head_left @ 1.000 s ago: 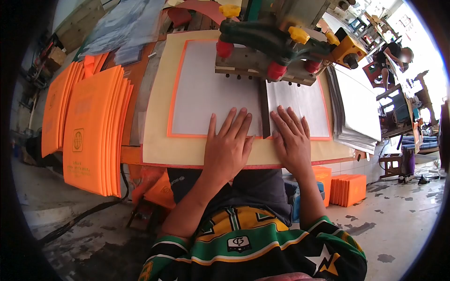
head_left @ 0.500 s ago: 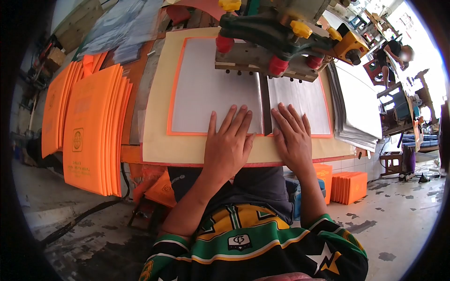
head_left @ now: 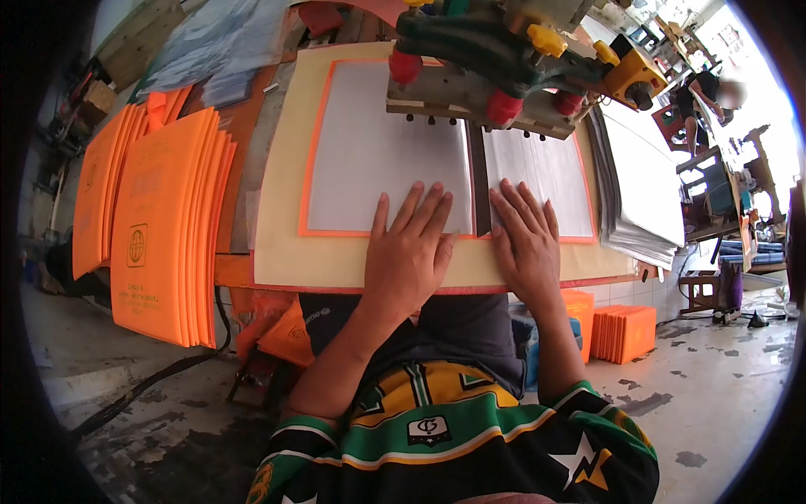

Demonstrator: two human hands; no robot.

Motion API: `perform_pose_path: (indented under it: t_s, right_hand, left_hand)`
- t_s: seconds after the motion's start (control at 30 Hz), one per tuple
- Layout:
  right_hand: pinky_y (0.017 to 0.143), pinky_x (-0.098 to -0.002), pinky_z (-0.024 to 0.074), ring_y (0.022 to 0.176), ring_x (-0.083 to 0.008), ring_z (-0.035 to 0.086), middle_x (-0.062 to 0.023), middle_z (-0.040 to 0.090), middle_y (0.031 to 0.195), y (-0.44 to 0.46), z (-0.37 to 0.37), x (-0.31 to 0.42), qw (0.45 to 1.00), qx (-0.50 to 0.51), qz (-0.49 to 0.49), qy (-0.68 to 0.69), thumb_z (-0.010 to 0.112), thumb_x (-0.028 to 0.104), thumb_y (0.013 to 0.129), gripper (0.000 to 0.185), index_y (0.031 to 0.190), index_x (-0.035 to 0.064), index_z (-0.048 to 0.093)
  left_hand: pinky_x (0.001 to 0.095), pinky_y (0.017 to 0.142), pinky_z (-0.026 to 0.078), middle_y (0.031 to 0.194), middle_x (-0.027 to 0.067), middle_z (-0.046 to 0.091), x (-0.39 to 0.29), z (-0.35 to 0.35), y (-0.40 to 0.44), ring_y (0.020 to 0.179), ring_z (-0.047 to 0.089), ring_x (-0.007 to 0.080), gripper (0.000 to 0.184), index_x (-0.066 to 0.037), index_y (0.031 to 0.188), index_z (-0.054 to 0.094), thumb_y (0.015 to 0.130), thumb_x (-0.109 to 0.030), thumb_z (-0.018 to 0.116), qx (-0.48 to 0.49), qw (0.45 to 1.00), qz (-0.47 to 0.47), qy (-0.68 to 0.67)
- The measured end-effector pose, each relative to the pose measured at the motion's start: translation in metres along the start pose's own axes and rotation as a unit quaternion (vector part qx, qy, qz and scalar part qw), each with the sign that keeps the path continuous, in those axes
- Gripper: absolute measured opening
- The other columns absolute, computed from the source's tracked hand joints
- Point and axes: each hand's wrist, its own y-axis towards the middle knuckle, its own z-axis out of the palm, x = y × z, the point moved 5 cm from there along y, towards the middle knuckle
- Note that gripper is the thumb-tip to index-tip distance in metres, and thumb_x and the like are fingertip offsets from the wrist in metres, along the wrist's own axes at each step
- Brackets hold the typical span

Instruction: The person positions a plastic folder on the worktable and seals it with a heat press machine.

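Orange-edged folder (head_left: 305, 206) lies open, showing two pale panels (head_left: 386, 151); left hand (head_left: 410, 252) and right hand (head_left: 531, 250), both flat upon it, have fingers released.

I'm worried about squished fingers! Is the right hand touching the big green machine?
Apart. The head view shows a strip of pale sheet between the fingertips of the right hand and the green machine.

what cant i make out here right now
Head view: part of the far edge of the orange-edged cover, hidden by the machine.
Head view: the surface directly under the left hand and right hand, covered by them.
Head view: the machine's top, cut off by the upper edge.
Head view: lettering on the front orange folder, too small.
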Motion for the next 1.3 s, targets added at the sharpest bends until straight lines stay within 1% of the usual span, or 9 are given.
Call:
perform_pose_path:
  t_s: [0.3,0.37,0.47,0.77,0.97,1.13,1.3]
  right_hand:
    - [0.133,-0.0625,0.0226,0.163,-0.0341,0.042,-0.0099,0.056,0.169,-0.0008,-0.0002,-0.0004,1.000,-0.018,0.011,-0.002,0.056,0.027,0.110,0.051,0.159,0.0149,0.061]
    - [0.133,-0.0626,0.0231,0.162,-0.0341,0.042,-0.0101,0.056,0.168,-0.0013,-0.0004,-0.0020,1.000,-0.022,0.019,0.001,0.057,0.026,0.110,0.051,0.158,0.0141,0.061]
    - [0.133,-0.0627,0.0237,0.162,-0.0338,0.043,-0.0101,0.057,0.167,-0.0027,0.0000,-0.0039,0.999,-0.032,0.024,0.005,0.057,0.026,0.109,0.050,0.157,0.0129,0.063]
    - [0.133,-0.0624,0.0237,0.162,-0.0339,0.043,-0.0103,0.058,0.167,-0.0026,-0.0007,-0.0036,0.999,-0.032,0.023,0.005,0.057,0.027,0.110,0.049,0.156,0.0120,0.063]
    - [0.134,-0.0617,0.0226,0.162,-0.0353,0.043,-0.0119,0.057,0.168,-0.0031,0.0010,-0.0043,0.999,-0.035,0.018,0.010,0.057,0.028,0.110,0.050,0.157,0.0123,0.063]
    - [0.134,-0.0610,0.0232,0.162,-0.0359,0.043,-0.0129,0.057,0.167,-0.0040,-0.0001,-0.0045,0.999,-0.044,0.003,0.023,0.059,0.024,0.108,0.049,0.156,0.0120,0.065]
    - [0.134,-0.0605,0.0237,0.162,-0.0358,0.044,-0.0127,0.058,0.166,-0.0030,0.0004,-0.0052,0.999,-0.043,0.013,0.013,0.060,0.023,0.108,0.048,0.154,0.0129,0.066]
  left_hand:
    - [0.0627,0.132,0.028,0.166,0.0084,0.058,0.0003,-0.0002,0.0010,0.159,0.047,0.0310,0.052,-0.009,0.158,0.060,0.110,-0.027,0.061,-0.004,1.000,-0.010,-0.010]
    - [0.0621,0.131,0.029,0.165,0.0081,0.059,0.0033,0.0010,-0.0008,0.158,0.048,0.0315,0.051,-0.008,0.158,0.061,0.109,-0.024,0.062,-0.028,0.999,-0.021,-0.015]
    - [0.0615,0.131,0.030,0.166,0.0077,0.059,0.0041,-0.0002,-0.0013,0.158,0.048,0.0316,0.051,-0.008,0.157,0.061,0.108,-0.022,0.063,-0.030,0.999,-0.027,-0.015]
    - [0.0601,0.132,0.029,0.166,0.0069,0.058,0.0034,-0.0007,-0.0013,0.158,0.048,0.0310,0.051,-0.008,0.158,0.061,0.108,-0.021,0.062,-0.025,0.999,-0.031,-0.007]
    - [0.0598,0.132,0.029,0.166,0.0070,0.058,0.0037,-0.0004,-0.0020,0.158,0.048,0.0306,0.051,-0.008,0.157,0.062,0.108,-0.021,0.062,-0.027,0.999,-0.029,-0.001]
    - [0.0602,0.132,0.030,0.165,0.0079,0.059,0.0028,0.0001,-0.0021,0.157,0.049,0.0314,0.050,-0.008,0.156,0.063,0.107,-0.021,0.063,-0.033,0.999,-0.028,-0.003]
    - [0.0604,0.132,0.030,0.165,0.0085,0.059,0.0036,0.0005,-0.0012,0.157,0.049,0.0319,0.051,-0.008,0.157,0.062,0.108,-0.021,0.062,-0.026,0.999,-0.031,-0.008]
